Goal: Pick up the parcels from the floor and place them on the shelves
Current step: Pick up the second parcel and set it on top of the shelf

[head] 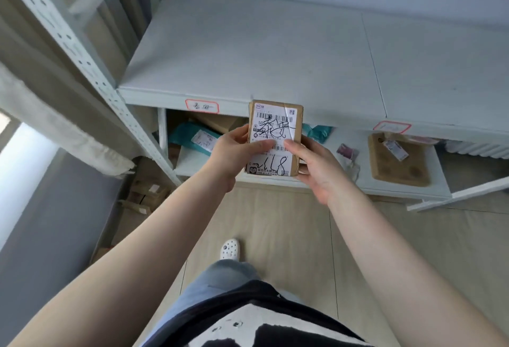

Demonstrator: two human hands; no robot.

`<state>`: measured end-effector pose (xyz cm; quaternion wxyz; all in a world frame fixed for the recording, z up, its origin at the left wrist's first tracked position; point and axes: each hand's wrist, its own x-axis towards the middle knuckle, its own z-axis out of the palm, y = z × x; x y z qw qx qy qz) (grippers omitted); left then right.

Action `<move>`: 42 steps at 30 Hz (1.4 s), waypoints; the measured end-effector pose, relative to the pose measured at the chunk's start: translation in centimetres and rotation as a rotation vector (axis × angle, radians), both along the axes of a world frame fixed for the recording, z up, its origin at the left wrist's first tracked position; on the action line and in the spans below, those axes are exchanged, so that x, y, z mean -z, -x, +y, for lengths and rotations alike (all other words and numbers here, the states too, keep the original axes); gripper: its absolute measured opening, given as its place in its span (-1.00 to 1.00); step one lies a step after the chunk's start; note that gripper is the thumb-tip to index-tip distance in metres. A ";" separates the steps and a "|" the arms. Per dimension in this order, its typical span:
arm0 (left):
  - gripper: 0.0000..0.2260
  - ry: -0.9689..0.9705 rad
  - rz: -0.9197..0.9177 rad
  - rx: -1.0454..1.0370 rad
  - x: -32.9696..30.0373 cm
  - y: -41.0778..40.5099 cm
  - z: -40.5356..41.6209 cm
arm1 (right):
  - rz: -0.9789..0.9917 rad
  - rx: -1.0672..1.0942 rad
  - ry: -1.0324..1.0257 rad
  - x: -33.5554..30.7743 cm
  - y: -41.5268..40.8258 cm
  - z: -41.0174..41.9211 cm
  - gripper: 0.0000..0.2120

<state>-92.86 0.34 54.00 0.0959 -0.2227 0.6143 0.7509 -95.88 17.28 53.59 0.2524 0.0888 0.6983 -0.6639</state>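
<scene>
Parcel (275,137), a small brown cardboard box with a white shipping label and black handwriting on its face, was held up between both hands in front of the pale shelf unit. The left hand (228,151) clasped its left edge, thumb laid across the label near the middle. The right hand (316,167) closed on its right edge, thumb meeting the label from the other side and fingers wrapped behind the box. So the box sat upright between the two grips, its top rising above both thumbs and its lower end reaching down between the palms.

Just beyond the parcel's top lay the front edge of the upper shelf (248,52), bare on top, carrying a red-bordered tag (202,106) to the left of the grip. Below and behind the hands, the lower shelf (358,181) held a teal mailer (190,134) to the left and a flat brown package (399,162) to the right.
</scene>
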 end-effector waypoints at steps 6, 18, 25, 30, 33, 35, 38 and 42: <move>-0.67 0.010 -0.035 0.003 -1.2 7.8 -0.9 | -0.001 0.077 -0.001 -1.2 6.4 -1.2 -0.63; -0.45 0.115 -0.096 -0.087 -1.0 23.2 0.7 | -0.014 0.140 -0.078 -1.3 21.1 -2.5 -0.69; -0.64 0.208 -0.171 -0.123 0.2 29.6 1.5 | 0.025 0.143 -0.120 -0.1 28.2 -3.2 -0.86; -0.63 0.194 -0.197 -0.166 1.0 31.6 1.4 | 0.028 0.153 -0.146 0.6 30.6 -3.4 -0.79; -0.55 0.191 -0.207 -0.175 1.2 32.3 1.4 | 0.023 0.139 -0.146 0.9 31.4 -3.3 -0.80; -0.51 0.185 -0.206 -0.181 1.4 32.5 1.4 | 0.019 0.138 -0.142 0.9 31.7 -3.3 -0.81; -0.44 0.171 -0.202 -0.169 1.8 32.6 1.2 | 0.014 0.135 -0.143 1.1 31.9 -3.3 -0.81; -0.41 0.150 -0.148 -0.084 1.8 32.1 0.3 | 0.036 0.062 -0.123 1.4 31.6 -2.6 -0.76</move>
